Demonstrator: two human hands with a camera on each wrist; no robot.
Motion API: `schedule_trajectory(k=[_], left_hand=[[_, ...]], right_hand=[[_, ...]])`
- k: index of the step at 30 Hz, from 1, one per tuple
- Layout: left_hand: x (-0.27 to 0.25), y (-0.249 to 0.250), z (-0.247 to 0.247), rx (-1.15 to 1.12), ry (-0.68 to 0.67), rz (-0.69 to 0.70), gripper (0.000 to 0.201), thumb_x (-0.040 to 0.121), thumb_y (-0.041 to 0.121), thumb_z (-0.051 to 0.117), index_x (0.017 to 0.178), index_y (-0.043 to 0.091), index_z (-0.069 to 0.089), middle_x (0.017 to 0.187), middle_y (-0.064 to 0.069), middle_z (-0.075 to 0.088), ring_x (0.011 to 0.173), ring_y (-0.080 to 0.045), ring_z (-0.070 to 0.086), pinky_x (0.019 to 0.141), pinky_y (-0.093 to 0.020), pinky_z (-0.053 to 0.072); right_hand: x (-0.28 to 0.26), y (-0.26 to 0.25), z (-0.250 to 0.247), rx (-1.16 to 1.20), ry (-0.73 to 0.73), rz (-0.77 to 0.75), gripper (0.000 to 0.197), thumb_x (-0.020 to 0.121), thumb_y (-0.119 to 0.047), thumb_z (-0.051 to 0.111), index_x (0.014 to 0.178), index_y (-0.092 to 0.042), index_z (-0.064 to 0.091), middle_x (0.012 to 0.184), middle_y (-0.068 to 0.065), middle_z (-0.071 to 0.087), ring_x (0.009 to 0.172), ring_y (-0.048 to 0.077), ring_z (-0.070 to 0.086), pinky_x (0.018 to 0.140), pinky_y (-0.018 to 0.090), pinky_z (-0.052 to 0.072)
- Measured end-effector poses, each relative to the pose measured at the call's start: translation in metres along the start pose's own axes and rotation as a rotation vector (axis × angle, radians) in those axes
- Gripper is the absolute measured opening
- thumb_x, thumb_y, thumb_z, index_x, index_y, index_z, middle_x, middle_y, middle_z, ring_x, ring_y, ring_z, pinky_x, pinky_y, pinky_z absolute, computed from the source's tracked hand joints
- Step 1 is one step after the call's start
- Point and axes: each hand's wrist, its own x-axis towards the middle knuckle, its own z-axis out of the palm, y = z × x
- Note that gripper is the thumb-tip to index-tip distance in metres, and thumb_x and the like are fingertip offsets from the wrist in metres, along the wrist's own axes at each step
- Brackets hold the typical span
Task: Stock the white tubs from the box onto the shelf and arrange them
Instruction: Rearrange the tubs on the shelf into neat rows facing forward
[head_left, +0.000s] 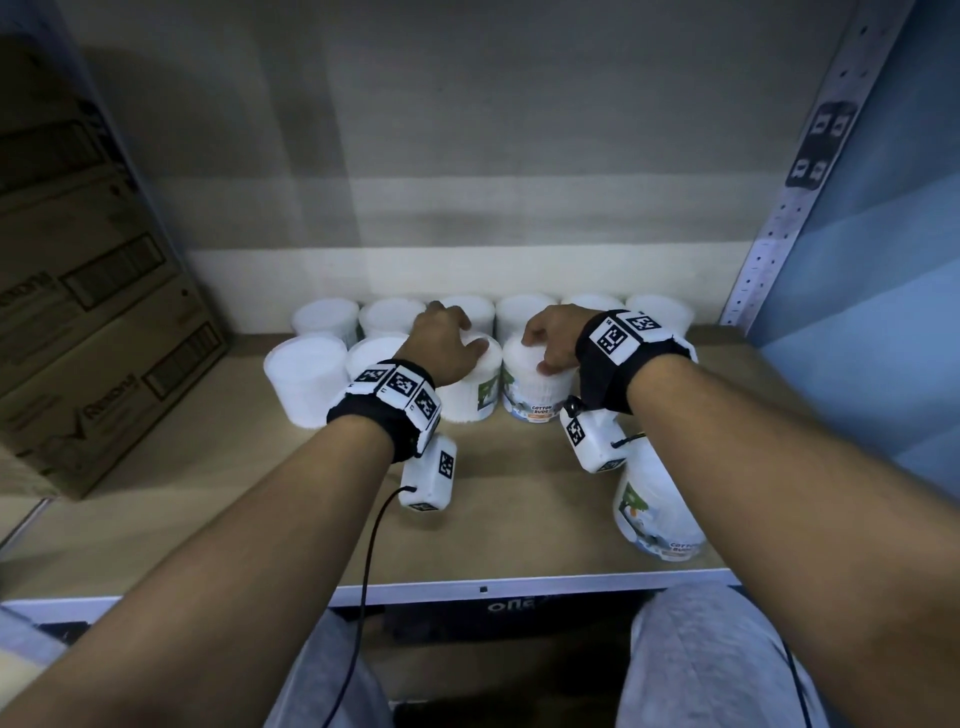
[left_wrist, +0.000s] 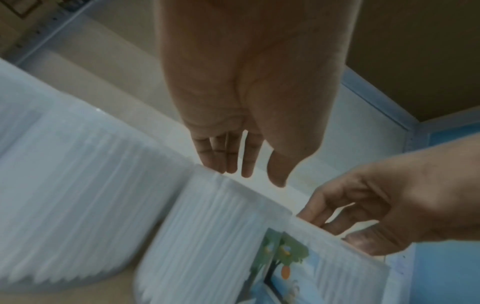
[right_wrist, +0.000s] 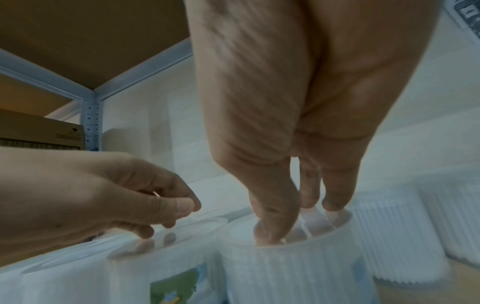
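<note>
White plastic tubs packed with cotton buds fill the back of the wooden shelf board (head_left: 519, 519): a rear row (head_left: 524, 312) of six against the back panel, and a second row building in front of it. Both hands are down on the two newest tubs of that front row. The left hand (head_left: 441, 345) lies over the lid of the tub with the green label patch (head_left: 470, 395), its fingers fairly straight and only their tips meeting the lid rim in the left wrist view, so it reads as a touch, not a grasp. The right hand (head_left: 550, 338) curls its fingertips (right_wrist: 270, 232) onto the lid of the tub marked "COTTON BUDS" (head_left: 537, 389), thumb at the near edge, gripping it from above. The two tubs stand touching side by side. My read: the step is arranging, squaring this pair into line with the two plain tubs (head_left: 306, 379) to the left. One more labelled tub (head_left: 657, 514) waits alone near the shelf's front edge, right of the arms; it likely comes next, lifted and slotted in right of the pair. A brown cardboard box (head_left: 88, 312) stands at the left end.
</note>
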Motion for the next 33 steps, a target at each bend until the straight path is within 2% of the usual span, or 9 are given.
schedule_trajectory(k=[4, 7, 10, 14, 16, 18, 21, 26, 33], left_hand=[[0.0, 0.0, 0.005, 0.138, -0.047, 0.004, 0.051, 0.086, 0.039, 0.063, 0.121, 0.004, 0.056, 0.128, -0.019, 0.048, 0.122, -0.033, 0.044, 0.104, -0.036, 0.038], [0.002, 0.0, 0.002, 0.134, -0.091, 0.025, 0.048, 0.086, 0.035, 0.064, 0.124, 0.007, 0.055, 0.13, -0.017, 0.048, 0.123, -0.032, 0.045, 0.104, -0.035, 0.038], [0.003, -0.001, -0.004, 0.114, -0.181, 0.069, 0.043, 0.089, 0.019, 0.06, 0.13, 0.012, 0.053, 0.139, -0.01, 0.046, 0.129, -0.026, 0.044, 0.106, -0.031, 0.035], [0.005, -0.003, -0.009, 0.068, -0.24, 0.139, 0.046, 0.084, -0.003, 0.049, 0.125, 0.017, 0.058, 0.139, -0.005, 0.05, 0.129, -0.022, 0.045, 0.104, -0.027, 0.036], [0.004, -0.002, -0.006, 0.042, -0.164, 0.114, 0.039, 0.085, 0.003, 0.052, 0.123, 0.013, 0.059, 0.135, -0.009, 0.051, 0.127, -0.026, 0.047, 0.104, -0.03, 0.038], [0.004, 0.0, -0.001, 0.04, -0.019, 0.07, 0.033, 0.086, 0.017, 0.061, 0.117, 0.008, 0.061, 0.126, -0.015, 0.052, 0.121, -0.031, 0.049, 0.103, -0.037, 0.042], [0.003, 0.003, 0.007, 0.018, 0.12, 0.001, 0.039, 0.085, 0.031, 0.064, 0.112, 0.003, 0.061, 0.119, -0.019, 0.054, 0.115, -0.034, 0.051, 0.099, -0.04, 0.045], [0.005, 0.001, 0.017, 0.196, 0.047, -0.048, 0.058, 0.084, 0.047, 0.06, 0.117, 0.0, 0.057, 0.12, -0.021, 0.056, 0.119, -0.035, 0.047, 0.102, -0.043, 0.041], [0.004, 0.002, 0.008, 0.203, -0.034, -0.01, 0.054, 0.086, 0.04, 0.062, 0.124, 0.002, 0.055, 0.128, -0.021, 0.049, 0.122, -0.034, 0.045, 0.103, -0.042, 0.041]], right_hand=[[0.0, 0.001, 0.001, 0.012, -0.001, -0.001, 0.051, 0.085, -0.012, 0.066, 0.135, -0.014, 0.052, 0.14, 0.006, 0.051, 0.127, 0.023, 0.05, 0.1, 0.026, 0.041], [0.0, 0.001, 0.001, 0.016, -0.002, 0.0, 0.051, 0.085, -0.012, 0.066, 0.134, -0.014, 0.052, 0.14, 0.005, 0.051, 0.127, 0.023, 0.05, 0.1, 0.027, 0.042], [0.0, 0.001, 0.001, 0.023, -0.003, -0.001, 0.051, 0.085, -0.012, 0.066, 0.134, -0.014, 0.053, 0.139, 0.005, 0.052, 0.126, 0.023, 0.051, 0.099, 0.027, 0.042], [-0.001, 0.002, 0.002, 0.022, 0.002, 0.0, 0.05, 0.086, -0.011, 0.064, 0.134, -0.013, 0.052, 0.14, 0.005, 0.052, 0.126, 0.023, 0.05, 0.1, 0.028, 0.042], [-0.001, 0.002, 0.002, 0.024, 0.005, -0.001, 0.05, 0.086, -0.012, 0.065, 0.134, -0.014, 0.052, 0.14, 0.005, 0.051, 0.126, 0.023, 0.05, 0.1, 0.027, 0.042], [-0.001, 0.002, 0.002, 0.022, 0.005, -0.003, 0.05, 0.086, -0.012, 0.065, 0.134, -0.014, 0.052, 0.141, 0.005, 0.05, 0.126, 0.023, 0.05, 0.1, 0.027, 0.042], [-0.001, 0.002, 0.002, 0.02, 0.005, 0.001, 0.051, 0.086, -0.013, 0.065, 0.135, -0.015, 0.052, 0.142, 0.005, 0.049, 0.128, 0.024, 0.049, 0.1, 0.027, 0.041], [-0.002, 0.002, 0.004, 0.019, 0.017, 0.001, 0.05, 0.086, -0.013, 0.065, 0.135, -0.015, 0.052, 0.142, 0.005, 0.049, 0.127, 0.023, 0.049, 0.099, 0.026, 0.041], [-0.002, 0.002, 0.003, 0.009, 0.015, -0.002, 0.05, 0.086, -0.013, 0.065, 0.135, -0.015, 0.051, 0.142, 0.005, 0.048, 0.127, 0.024, 0.049, 0.1, 0.027, 0.041]])
